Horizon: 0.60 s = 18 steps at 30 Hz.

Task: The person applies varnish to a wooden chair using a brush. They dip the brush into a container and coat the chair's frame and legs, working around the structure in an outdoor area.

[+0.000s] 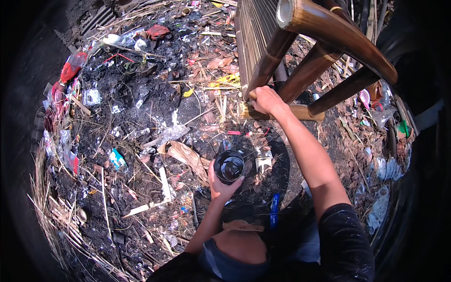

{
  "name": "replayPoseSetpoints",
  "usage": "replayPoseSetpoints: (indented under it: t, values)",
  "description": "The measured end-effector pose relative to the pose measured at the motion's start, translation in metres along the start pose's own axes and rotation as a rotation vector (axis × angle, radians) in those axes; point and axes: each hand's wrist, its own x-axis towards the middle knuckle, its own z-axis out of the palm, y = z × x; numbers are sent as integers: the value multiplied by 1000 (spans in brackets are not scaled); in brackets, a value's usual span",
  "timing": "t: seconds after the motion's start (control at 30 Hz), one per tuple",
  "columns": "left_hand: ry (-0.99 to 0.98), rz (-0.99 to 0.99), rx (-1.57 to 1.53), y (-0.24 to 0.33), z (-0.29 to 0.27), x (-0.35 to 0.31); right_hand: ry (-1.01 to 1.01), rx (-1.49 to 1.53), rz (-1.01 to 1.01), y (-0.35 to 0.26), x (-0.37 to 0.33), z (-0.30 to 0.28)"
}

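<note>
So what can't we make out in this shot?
All head view:
What the right hand grips, if anything: hidden by the hand itself.
Part of the left hand: hidden by the dark cup.
What is inside the dark cup: too dark, with bright reflections.
Upper part of the bamboo furniture: cut off by the top edge.

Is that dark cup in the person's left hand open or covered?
Open: the view looks past the rim of the cup, held in the left hand, into a glossy inside. How full, I cannot tell.
</note>
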Motion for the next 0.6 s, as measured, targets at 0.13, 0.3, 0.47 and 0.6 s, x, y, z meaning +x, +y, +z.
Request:
replayPoseSetpoints:
  t: [0.13,0.3,0.47,0.6]
  values:
    - [16,-53,-182,13,-2,-7,88,403,-163,29,-19,33]
    - [39,-13,45,-9,-8,-7,50,325,-187,24,-36,23]
    - [23,1,62,2,1,4,62,174,-320,52,-47,35]
    - [-1,36,13,-6,4,2,72,302,-471,49,-59,51]
